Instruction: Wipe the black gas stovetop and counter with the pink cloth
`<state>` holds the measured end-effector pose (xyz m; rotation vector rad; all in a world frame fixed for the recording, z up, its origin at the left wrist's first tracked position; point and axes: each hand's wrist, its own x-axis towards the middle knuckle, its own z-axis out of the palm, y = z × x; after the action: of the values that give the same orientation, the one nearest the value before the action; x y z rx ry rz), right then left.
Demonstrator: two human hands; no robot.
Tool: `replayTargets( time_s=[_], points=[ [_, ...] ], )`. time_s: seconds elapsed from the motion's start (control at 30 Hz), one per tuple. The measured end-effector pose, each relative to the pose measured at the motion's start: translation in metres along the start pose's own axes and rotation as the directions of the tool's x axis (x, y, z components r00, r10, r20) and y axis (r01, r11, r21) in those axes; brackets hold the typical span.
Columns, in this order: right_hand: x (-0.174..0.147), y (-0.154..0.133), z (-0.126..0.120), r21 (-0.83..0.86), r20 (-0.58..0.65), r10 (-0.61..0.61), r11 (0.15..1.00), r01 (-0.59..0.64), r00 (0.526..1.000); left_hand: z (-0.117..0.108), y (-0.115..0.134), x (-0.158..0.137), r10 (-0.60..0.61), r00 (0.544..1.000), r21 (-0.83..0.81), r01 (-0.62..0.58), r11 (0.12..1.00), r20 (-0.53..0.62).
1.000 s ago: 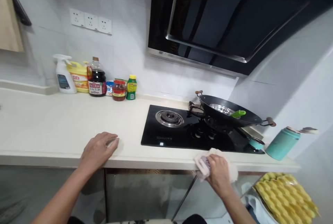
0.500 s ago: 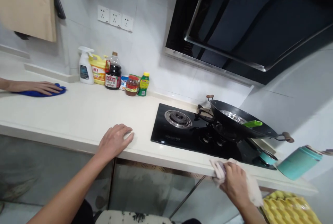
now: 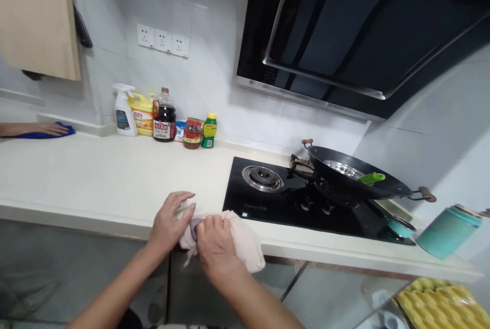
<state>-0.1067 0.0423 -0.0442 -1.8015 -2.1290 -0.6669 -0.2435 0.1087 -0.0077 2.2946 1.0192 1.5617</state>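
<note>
My right hand is closed around a pale pinkish cloth at the front edge of the white counter. Part of the cloth drapes out past my fingers toward the gas stove. Just to its left, my left hand rests at the counter edge, thumb and fingers apart, its thumb close to the cloth. The black glass gas stove lies right behind and to the right of the cloth. At the far left, another person's hand presses on a blue cloth.
A black wok with a green-handled utensil sits over the right burner. A small teal pot and a teal canister stand at right. Bottles line the wall, including soy sauce. Yellow egg trays are below right.
My right hand has slid the pale cloth leftward along the counter's front edge, up to my left hand. The other person's hand and blue cloth have shifted left.
</note>
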Motion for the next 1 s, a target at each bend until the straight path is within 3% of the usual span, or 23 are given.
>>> replayTargets(
  time_s=[0.1,0.23,0.37,0.47,0.53,0.6,0.67,0.77,0.87,1.0],
  points=[
    [0.016,-0.017,0.004,0.036,0.03,0.002,0.999,-0.003,1.0,0.014,0.024,-0.034,0.028,0.995,-0.062,-0.034,0.997,-0.093],
    [0.011,-0.011,-0.002,0.089,0.079,-0.012,0.996,0.005,0.997,0.037,0.033,-0.074,0.123,0.991,0.021,-0.122,0.992,-0.059],
    [-0.013,0.022,-0.036,0.264,0.065,-0.18,0.952,0.157,0.982,0.048,0.014,-0.081,0.278,0.96,0.041,-0.28,0.959,0.037],
    [-0.039,0.066,-0.068,0.45,-0.006,-0.332,0.841,0.299,0.943,0.047,0.005,-0.079,0.392,0.91,0.117,-0.407,0.906,0.132],
    [-0.058,0.106,-0.08,0.459,-0.05,-0.222,0.861,0.22,0.974,0.045,0.005,-0.078,0.411,0.887,0.192,-0.449,0.872,0.209],
    [-0.077,0.152,-0.078,0.42,-0.121,-0.012,0.905,0.062,0.993,0.045,0.009,-0.079,0.371,0.885,0.274,-0.444,0.853,0.281],
    [-0.095,0.198,-0.065,0.341,-0.219,0.208,0.932,-0.125,0.953,0.047,0.015,-0.08,0.284,0.901,0.362,-0.398,0.843,0.329],
    [-0.117,0.248,-0.039,0.245,-0.29,0.369,0.921,-0.304,0.883,0.062,0.028,-0.079,0.182,0.909,0.453,-0.35,0.82,0.374],
    [-0.127,0.262,-0.022,0.262,-0.18,0.377,0.909,-0.325,0.909,0.091,0.051,-0.076,0.202,0.881,0.445,-0.4,0.801,0.428],
    [-0.126,0.256,-0.02,0.321,-0.071,0.382,0.883,-0.342,0.921,0.144,0.102,-0.072,0.382,0.787,0.319,-0.566,0.76,0.485]
  ],
)
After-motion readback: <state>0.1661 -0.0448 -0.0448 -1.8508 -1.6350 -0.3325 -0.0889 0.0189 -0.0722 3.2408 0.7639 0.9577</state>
